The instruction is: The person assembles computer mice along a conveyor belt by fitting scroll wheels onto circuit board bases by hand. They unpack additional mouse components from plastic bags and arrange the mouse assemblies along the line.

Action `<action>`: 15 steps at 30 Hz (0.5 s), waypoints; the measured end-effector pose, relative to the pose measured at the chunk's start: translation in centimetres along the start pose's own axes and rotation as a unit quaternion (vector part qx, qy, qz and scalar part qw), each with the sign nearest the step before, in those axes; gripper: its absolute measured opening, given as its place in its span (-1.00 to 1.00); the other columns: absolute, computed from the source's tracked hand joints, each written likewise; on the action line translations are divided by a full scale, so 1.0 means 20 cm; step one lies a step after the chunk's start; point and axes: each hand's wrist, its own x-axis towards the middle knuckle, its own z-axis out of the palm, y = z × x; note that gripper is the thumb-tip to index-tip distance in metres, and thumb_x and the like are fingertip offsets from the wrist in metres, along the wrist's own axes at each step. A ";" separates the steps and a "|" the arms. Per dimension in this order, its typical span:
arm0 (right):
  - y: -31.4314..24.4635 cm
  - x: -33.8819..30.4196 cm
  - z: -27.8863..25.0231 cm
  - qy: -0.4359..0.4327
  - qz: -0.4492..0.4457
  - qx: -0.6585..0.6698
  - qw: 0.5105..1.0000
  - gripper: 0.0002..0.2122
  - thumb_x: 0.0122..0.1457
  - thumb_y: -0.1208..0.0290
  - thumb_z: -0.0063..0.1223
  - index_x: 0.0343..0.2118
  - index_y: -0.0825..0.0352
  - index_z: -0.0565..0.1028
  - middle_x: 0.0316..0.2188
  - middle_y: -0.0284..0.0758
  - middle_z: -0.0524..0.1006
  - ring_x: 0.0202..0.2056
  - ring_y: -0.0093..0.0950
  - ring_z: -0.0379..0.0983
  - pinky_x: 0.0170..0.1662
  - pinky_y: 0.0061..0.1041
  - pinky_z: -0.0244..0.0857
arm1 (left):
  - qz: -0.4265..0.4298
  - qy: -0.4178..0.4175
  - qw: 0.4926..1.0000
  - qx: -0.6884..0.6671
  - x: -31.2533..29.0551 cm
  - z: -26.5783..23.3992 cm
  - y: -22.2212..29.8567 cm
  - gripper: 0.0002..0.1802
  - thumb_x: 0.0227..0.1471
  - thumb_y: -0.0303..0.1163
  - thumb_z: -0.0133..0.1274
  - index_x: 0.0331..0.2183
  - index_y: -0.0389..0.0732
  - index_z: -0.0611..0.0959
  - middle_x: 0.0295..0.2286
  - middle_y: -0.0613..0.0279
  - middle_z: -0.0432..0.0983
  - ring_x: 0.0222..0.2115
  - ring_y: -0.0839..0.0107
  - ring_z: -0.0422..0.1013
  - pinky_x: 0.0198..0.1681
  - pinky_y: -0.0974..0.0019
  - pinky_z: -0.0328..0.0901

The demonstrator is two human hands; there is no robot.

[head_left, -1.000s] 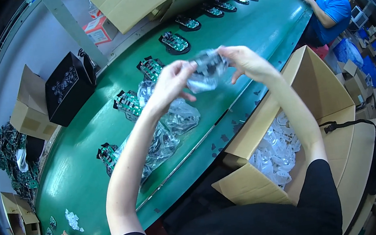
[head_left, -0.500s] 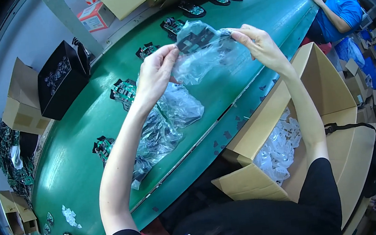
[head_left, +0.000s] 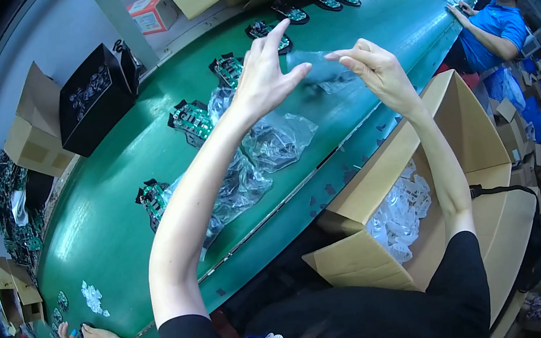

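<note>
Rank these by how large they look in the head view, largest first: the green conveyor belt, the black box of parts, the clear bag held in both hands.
1. Green conveyor belt, by far the largest.
2. Black box of parts.
3. Clear bag, pinched between left hand and right hand; it is nearer the camera, so this last ranking is unsure.

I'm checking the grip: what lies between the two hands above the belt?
In the head view, a clear plastic bag stretches between the left hand and right hand, pinched by both, above the green conveyor belt.

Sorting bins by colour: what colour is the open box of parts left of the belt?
Black box, head view.
</note>
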 end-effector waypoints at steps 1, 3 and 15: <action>-0.02 0.00 0.00 0.002 0.026 0.060 0.998 -0.78 0.36 0.32 0.02 -0.10 0.26 0.64 -0.49 -0.36 0.31 -0.45 -0.53 0.26 -0.36 -0.50 0.20 | 0.077 0.014 0.996 0.040 0.02 0.00 -0.01 -0.20 0.01 -0.15 0.26 0.24 -0.11 0.36 -0.06 -0.06 0.51 -0.04 0.08 0.45 0.04 0.12 0.37; -0.01 0.03 0.00 0.010 0.010 0.071 0.997 -0.78 0.36 0.31 0.01 -0.11 0.27 0.64 -0.45 -0.37 0.35 -0.40 -0.53 0.29 -0.29 -0.52 0.23 | 0.175 0.000 0.982 0.074 0.08 0.00 -0.08 -0.50 0.02 -0.21 0.24 0.02 -0.13 0.62 -0.15 -0.03 0.59 -0.13 0.10 0.51 -0.02 0.12 0.39; 0.19 0.30 0.14 0.210 0.313 0.635 0.674 -0.72 0.32 0.20 -0.01 -0.33 0.35 0.53 -0.35 -0.24 0.61 -0.33 -0.38 0.56 -0.20 -0.39 0.45 | 0.005 -0.033 0.999 -0.031 0.03 -0.06 0.29 -0.53 0.10 -0.13 0.22 -0.07 -0.26 0.57 -0.37 0.07 0.64 -0.35 0.31 0.57 -0.26 0.26 0.43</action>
